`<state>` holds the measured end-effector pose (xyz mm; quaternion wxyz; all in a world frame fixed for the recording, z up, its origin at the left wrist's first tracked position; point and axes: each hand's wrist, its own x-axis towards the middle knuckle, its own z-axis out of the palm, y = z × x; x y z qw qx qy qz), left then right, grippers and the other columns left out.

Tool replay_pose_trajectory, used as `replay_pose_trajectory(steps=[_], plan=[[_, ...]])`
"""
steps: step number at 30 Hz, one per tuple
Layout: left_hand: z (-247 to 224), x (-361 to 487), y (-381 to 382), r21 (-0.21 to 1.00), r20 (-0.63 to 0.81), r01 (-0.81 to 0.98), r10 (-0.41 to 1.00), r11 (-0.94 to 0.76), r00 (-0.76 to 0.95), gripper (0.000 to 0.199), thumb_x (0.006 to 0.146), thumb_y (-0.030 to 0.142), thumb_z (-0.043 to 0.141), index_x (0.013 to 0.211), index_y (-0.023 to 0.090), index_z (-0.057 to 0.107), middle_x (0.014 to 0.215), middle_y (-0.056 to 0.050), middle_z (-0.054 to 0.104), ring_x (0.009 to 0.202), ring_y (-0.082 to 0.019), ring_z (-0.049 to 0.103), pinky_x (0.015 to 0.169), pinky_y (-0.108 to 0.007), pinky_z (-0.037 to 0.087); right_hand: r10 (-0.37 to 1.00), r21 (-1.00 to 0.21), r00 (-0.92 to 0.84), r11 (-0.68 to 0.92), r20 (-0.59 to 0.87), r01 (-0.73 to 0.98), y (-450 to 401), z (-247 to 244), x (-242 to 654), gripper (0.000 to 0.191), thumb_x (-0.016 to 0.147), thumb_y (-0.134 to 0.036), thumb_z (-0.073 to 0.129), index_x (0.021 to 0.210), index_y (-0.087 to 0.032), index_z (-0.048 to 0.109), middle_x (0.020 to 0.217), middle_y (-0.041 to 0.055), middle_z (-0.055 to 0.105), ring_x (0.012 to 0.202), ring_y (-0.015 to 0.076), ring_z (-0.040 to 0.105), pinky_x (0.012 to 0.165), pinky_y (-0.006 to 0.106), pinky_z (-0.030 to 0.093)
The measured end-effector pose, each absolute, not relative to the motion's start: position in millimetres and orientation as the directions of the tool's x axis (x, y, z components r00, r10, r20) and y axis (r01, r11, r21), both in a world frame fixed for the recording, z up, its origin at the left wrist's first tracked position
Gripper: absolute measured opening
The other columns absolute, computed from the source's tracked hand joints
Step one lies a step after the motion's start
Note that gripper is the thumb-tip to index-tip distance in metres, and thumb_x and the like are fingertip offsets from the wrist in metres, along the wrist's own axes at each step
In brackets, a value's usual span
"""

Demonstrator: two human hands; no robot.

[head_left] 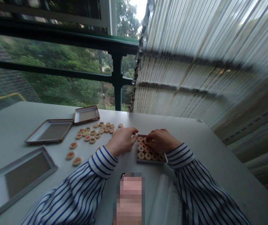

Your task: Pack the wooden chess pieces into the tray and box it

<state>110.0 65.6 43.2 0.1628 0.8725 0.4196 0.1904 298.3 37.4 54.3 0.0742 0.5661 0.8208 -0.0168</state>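
A small shallow box holds rows of round wooden xiangqi pieces with red and black characters. My right hand reaches over its back right part, the fingers curled down on a piece that they mostly hide. Beside the box's left edge is my left hand, thumb and forefinger apart with nothing seen between them. Loose xiangqi pieces lie scattered to the left, some showing characters and others plain. A few are partly covered by my left hand and sleeve.
Three shallow trays or lids stand on the white table: a grey one, a brown-rimmed one and a smaller one. Clear plastic lies near the front. A blurred-out object is beside it. Behind are a window railing and a striped curtain.
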Motion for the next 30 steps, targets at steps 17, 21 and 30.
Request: replay_pose_trajectory(steps=[17, 21, 30], plan=[[46.0, 108.9, 66.0, 0.433, 0.211, 0.677, 0.797, -0.595, 0.566, 0.033, 0.08, 0.034, 0.04, 0.101, 0.019, 0.06, 0.096, -0.006, 0.066, 0.087, -0.018, 0.06, 0.074, -0.028, 0.043, 0.922, 0.034, -0.364, 0.371, -0.133, 0.928, 35.2, 58.5, 297.4, 0.029, 0.079, -0.036, 0.04, 0.097, -0.025, 0.061, 0.094, 0.0042, 0.063, 0.089, 0.0192, 0.055, 0.075, 0.031, 0.032], [46.1, 109.1, 66.0, 0.434, 0.214, 0.67, 0.791, -0.602, 0.573, 0.033, 0.08, 0.034, 0.04, 0.101, 0.018, 0.06, 0.095, -0.006, 0.066, 0.087, -0.018, 0.06, 0.074, -0.028, 0.043, 0.917, 0.033, -0.37, 0.378, -0.148, 0.925, 34.6, 59.0, 296.4, 0.028, 0.08, -0.033, 0.04, 0.096, -0.027, 0.061, 0.096, 0.0033, 0.063, 0.091, 0.0188, 0.055, 0.077, 0.031, 0.031], [48.5, 108.8, 64.1, 0.437, 0.195, 0.678, 0.798, -0.592, 0.571, 0.034, 0.08, 0.035, 0.04, 0.101, 0.018, 0.06, 0.096, -0.006, 0.066, 0.088, -0.019, 0.059, 0.075, -0.029, 0.042, 0.911, 0.033, -0.376, 0.386, -0.17, 0.922, 34.2, 60.1, 295.2, 0.026, 0.078, -0.03, 0.043, 0.095, -0.028, 0.062, 0.095, 0.0022, 0.063, 0.09, 0.0191, 0.055, 0.076, 0.032, 0.032]])
